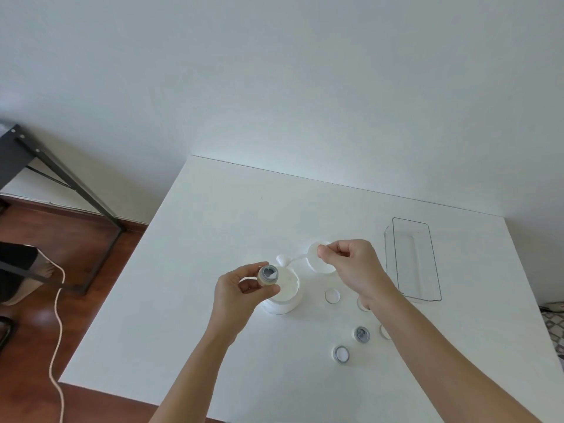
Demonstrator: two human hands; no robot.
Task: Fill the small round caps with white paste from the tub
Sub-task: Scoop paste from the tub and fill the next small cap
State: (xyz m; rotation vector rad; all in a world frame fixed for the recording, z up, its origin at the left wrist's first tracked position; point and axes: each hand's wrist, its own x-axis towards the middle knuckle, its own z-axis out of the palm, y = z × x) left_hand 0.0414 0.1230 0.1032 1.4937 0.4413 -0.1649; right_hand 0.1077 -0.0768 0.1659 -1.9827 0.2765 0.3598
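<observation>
Above the open tub (pixel 285 290), the way is taken up by the left hand (pixel 241 293) gripping a small cap (pixel 268 274) and by the spoon (pixel 290 260) pinched in the right hand (pixel 354 267). Bare tabletop (pixel 232 215) is left beyond both grips. Loose caps (pixel 362 334) are scattered below the right wrist; a clear tray (pixel 412 257) stands right of it.

Both bare forearms reach in from the lower edge, converging toward the middle. Left hand (pixel 241 290) raised, palm turned inward, thumb and curled fingers pinching a small round cap (pixel 268 275) at its sides, open face up. Right hand (pixel 354 264) slightly farther out, knuckles up, wrist bent, thumb and forefinger pinching the handle end of a small white spoon (pixel 293 259) that points toward the left hand.
</observation>
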